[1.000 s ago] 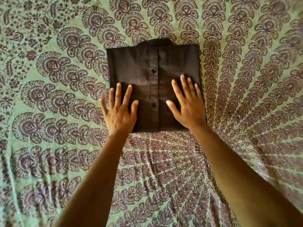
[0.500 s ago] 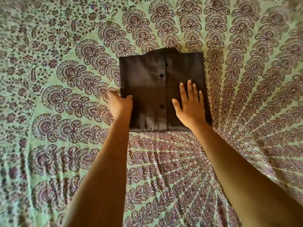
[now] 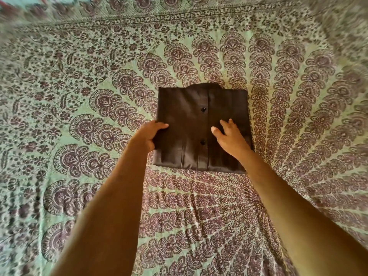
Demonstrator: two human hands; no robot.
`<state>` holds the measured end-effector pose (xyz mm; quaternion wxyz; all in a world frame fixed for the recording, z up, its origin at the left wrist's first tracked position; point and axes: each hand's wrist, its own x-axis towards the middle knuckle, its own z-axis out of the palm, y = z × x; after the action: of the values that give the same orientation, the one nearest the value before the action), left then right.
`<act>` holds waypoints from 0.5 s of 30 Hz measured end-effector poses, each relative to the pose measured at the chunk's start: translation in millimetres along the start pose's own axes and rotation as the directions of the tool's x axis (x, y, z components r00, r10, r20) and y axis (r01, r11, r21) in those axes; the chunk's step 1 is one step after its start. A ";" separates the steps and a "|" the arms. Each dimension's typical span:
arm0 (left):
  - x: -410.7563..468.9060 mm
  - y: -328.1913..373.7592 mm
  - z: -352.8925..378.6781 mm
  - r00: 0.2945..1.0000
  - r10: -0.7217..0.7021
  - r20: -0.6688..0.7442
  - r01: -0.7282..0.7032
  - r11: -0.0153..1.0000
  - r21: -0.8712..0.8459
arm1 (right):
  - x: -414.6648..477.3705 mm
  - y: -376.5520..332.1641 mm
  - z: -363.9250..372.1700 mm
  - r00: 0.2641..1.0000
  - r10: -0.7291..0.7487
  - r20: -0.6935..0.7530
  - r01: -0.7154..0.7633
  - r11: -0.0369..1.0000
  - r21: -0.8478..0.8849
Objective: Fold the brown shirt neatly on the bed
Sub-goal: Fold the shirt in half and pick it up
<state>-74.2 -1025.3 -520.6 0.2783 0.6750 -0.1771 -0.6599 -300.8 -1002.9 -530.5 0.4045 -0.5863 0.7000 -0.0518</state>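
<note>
The brown shirt (image 3: 191,108) lies folded into a neat rectangle on the bed, collar at the far side, button placket with two black buttons facing up. My left hand (image 3: 149,134) grips the shirt's left edge, thumb on top and fingers tucked under the fabric. My right hand (image 3: 229,136) hovers on the right half of the shirt with its fingers loosely bent and spread, fingertips touching the cloth and holding nothing.
A green bedsheet (image 3: 79,96) with a dark purple fan and floral print covers the whole bed around the shirt. Its patterned border runs along the far side. Small wrinkles sit in the sheet near me.
My left hand went from lying flat on the shirt to gripping its left edge. My right hand lifted from flat pressing to bent fingertips. The view pulled back from the bed.
</note>
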 end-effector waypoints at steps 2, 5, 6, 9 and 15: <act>-7.6 10.0 14.4 0.972 0.229 -0.048 -0.223 0.968 0.111 | -10.2 -25.2 -9.6 1.000 -0.007 0.014 0.001 0.939 0.344; -37.8 24.5 45.2 0.802 0.596 0.049 -0.552 0.707 0.443 | -20.9 -68.5 -26.4 0.991 -0.001 0.134 -0.092 0.724 0.683; -52.8 26.0 56.2 0.726 0.675 0.127 -0.607 0.544 0.580 | -23.1 -79.9 -33.7 0.985 0.016 0.172 -0.136 0.688 0.713; -89.4 23.4 81.4 0.571 0.748 0.338 -0.664 0.179 0.726 | -26.7 -96.7 -61.8 0.969 0.163 0.186 -0.247 0.683 0.688; -127.8 9.6 72.4 0.655 0.499 0.568 -0.751 0.519 0.410 | -46.1 -89.4 -88.7 0.944 0.329 -0.015 -0.255 0.758 0.601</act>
<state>-153.1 -965.6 -411.6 0.2255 0.4710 -0.6669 -0.5315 -287.5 -1026.2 -399.2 0.5270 -0.3105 0.7544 -0.2381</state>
